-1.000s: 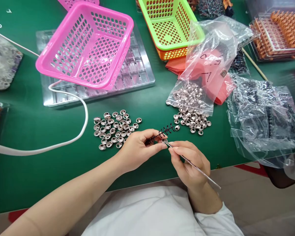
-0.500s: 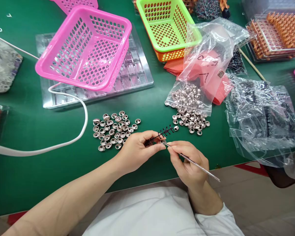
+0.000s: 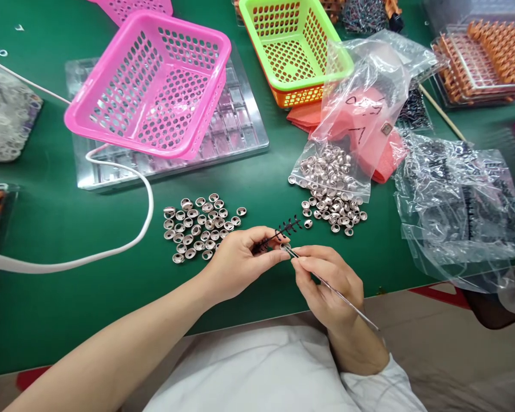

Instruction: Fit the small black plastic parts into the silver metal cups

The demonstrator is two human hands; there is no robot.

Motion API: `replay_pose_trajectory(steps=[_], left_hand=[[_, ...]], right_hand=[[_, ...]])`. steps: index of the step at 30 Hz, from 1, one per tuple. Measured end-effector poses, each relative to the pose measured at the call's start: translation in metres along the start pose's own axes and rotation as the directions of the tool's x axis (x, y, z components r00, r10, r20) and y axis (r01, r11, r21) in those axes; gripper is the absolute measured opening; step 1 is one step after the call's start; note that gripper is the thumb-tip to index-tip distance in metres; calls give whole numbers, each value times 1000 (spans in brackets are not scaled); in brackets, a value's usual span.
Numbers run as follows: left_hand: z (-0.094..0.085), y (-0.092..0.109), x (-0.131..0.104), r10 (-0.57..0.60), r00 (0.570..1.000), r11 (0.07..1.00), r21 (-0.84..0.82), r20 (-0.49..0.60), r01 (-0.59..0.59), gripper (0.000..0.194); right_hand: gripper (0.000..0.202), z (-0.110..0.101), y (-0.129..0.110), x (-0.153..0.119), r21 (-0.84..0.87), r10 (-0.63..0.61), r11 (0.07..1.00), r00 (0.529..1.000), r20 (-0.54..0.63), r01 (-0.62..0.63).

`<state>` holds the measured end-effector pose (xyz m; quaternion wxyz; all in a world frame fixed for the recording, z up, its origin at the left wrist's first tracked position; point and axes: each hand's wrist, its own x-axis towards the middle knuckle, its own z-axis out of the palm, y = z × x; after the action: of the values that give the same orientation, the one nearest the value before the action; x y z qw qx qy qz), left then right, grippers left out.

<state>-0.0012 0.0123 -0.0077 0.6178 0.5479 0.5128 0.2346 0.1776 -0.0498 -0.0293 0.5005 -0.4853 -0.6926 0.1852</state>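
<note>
Black toothed strip (image 3: 288,227): pinched in the left hand (image 3: 238,260), above the table (image 3: 257,309); thin metal tool (image 3: 347,301): gripped by the right hand (image 3: 332,283), tip at the left fingertips; silver cups (image 3: 197,226): loose, beyond the left hand

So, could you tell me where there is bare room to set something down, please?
Bare table lies between the white cord and left forearm, and between the left pile and right pile of metal rings. Plastic bags crowd the right.
</note>
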Motion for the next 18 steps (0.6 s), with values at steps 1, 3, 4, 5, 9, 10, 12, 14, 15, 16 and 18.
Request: replay_pose_trajectory(steps=[1, 3, 4, 5, 9, 10, 12, 14, 15, 16, 18], left_hand=[[0, 0, 0, -5, 1000, 1000, -7, 0, 5, 22], [0, 1, 0, -23, 1000, 999, -26, 3, 23, 22], [0, 1, 0, -34, 999, 999, -35, 6, 34, 22], [1, 2, 0, -46, 999, 998, -41, 7, 46, 22], [1, 2, 0, -75, 997, 995, -56, 15, 76, 24], [1, 2, 0, -80, 997, 995, -61, 17, 81, 24], [0, 1, 0, -88, 996, 993, -72, 21, 90, 25], [0, 2, 0, -97, 995, 992, -83, 22, 99, 24], [0, 2, -1, -100, 995, 991, -89, 21, 101, 24], [0, 2, -1, -100, 995, 991, -92, 19, 102, 24], [0, 2, -1, -98, 995, 991, -91, 17, 99, 24]], right_hand=[[35, 0, 0, 0, 0, -3, 1000, 1000, -1, 3], [36, 0, 0, -1, -2, -10, 1000, 1000, -3, 10], [36, 0, 1, -1, -2, -16, 1000, 1000, -2, 16], [37, 0, 1, -1, -1, -25, 1000, 1000, -1, 25], [38, 0, 2, -2, -2, -41, 999, 999, 5, 41], [37, 0, 2, -2, -3, -40, 999, 999, 4, 40], [37, 1, 2, -3, 0, -36, 999, 999, 1, 36], [36, 0, 2, -3, 8, -34, 999, 999, 3, 33], [37, 0, 2, -3, 10, -32, 999, 999, 6, 32], [37, 0, 3, -3, 9, -32, 999, 999, 6, 32], [37, 0, 3, -3, 1, -36, 999, 999, 3, 36]])
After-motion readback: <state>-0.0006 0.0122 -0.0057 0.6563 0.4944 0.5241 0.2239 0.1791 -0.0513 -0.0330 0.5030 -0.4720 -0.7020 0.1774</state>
